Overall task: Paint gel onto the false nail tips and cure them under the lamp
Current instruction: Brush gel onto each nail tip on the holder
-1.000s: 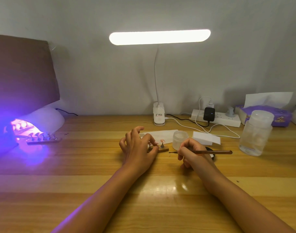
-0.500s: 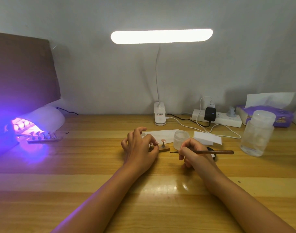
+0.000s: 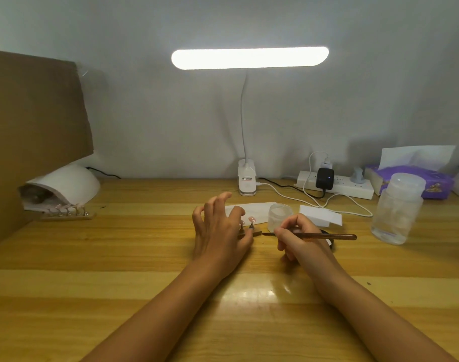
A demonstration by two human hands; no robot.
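My left hand [image 3: 218, 228] rests on a small wooden nail stand [image 3: 255, 233] at the desk's middle, thumb and fingertip pinching it; a pink false nail tip [image 3: 252, 219] stands on the stand, the rest hidden by my fingers. My right hand [image 3: 295, 235] holds a brown gel brush [image 3: 327, 235] like a pen, its tip pointing left at the stand. A frosted gel jar [image 3: 280, 215] sits just behind. At the far left, the white curing lamp [image 3: 66, 182] is dark, with a second stand of several nail tips [image 3: 67, 211] at its mouth.
A lit desk lamp [image 3: 249, 58] stands on its base [image 3: 247, 180] at the back. White pads [image 3: 321, 215], a power strip [image 3: 338, 188] with cables, a clear plastic container [image 3: 398, 207] and a purple tissue box [image 3: 416, 178] fill the right. A cardboard sheet [image 3: 35, 108] leans at the left.
The curing lamp's purple light has gone out. Both hands stay at the stand with almost no movement.
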